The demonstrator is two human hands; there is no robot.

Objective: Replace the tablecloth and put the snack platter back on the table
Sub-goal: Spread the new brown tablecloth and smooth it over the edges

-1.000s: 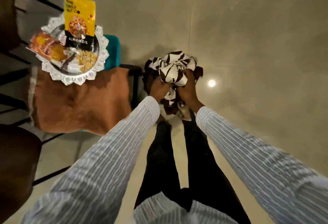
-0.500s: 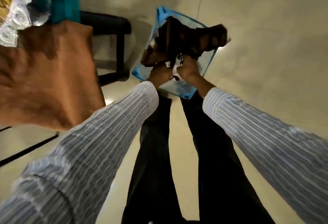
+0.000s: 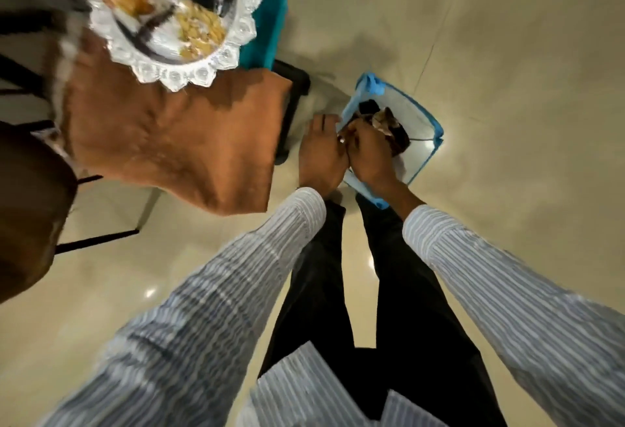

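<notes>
Up at the far left, the snack platter (image 3: 176, 26) sits on a brown cloth (image 3: 176, 142) draped over a surface. Rightward, the left hand (image 3: 321, 152) rests with relaxed fingers at the rim of a blue-edged bag (image 3: 424, 122) on the floor, holding nothing visible. Beside it, the right hand (image 3: 370, 152) grips a dark bundled tablecloth (image 3: 392, 129) inside that bag.

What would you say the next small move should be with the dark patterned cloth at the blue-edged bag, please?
Probably push the dark patterned cloth fully down, then let go. The right hand grips it, part of it above the rim of the blue-edged bag, while the left hand rests beside the bag's near edge.
</notes>
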